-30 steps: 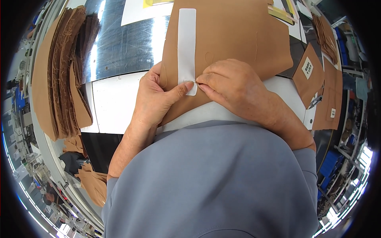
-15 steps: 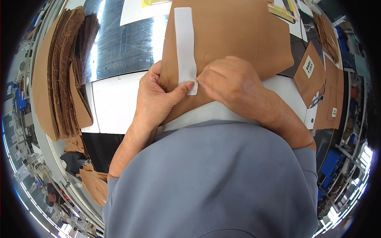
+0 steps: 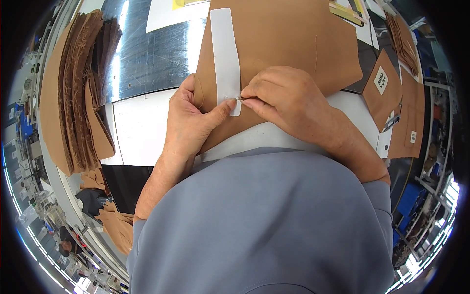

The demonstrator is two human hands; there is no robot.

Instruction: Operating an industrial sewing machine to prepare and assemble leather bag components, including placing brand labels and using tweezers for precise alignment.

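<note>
A large tan panel (image 3: 284, 39), like leather or cloth, lies in front of me with its near edge lifted toward my body. Along its left part runs a white strip (image 3: 224, 49) with rounded corners. My left hand (image 3: 196, 117) grips the panel's lower left edge, the thumb pressed on the strip's near end and the fingers mostly hidden underneath. Beside that thumb, my right hand (image 3: 291, 100) is closed in a pinch at the strip's right edge. Something tiny and thin shows at its fingertips, too small to name. A loose thread (image 3: 316, 48) lies on the panel.
A thick stack of brown pieces (image 3: 73, 98) with frayed edges stands at the left, beside a shiny metal surface (image 3: 156, 59). At the right lie brown pieces with white labels (image 3: 381, 81). Yellow-edged frames (image 3: 350, 12) sit at the far right, and tan scraps (image 3: 115, 220) lie low left.
My right hand has turned, so its thumb and fingertips now show pinched at the strip. The panel, strip and left hand have shifted slightly left.
</note>
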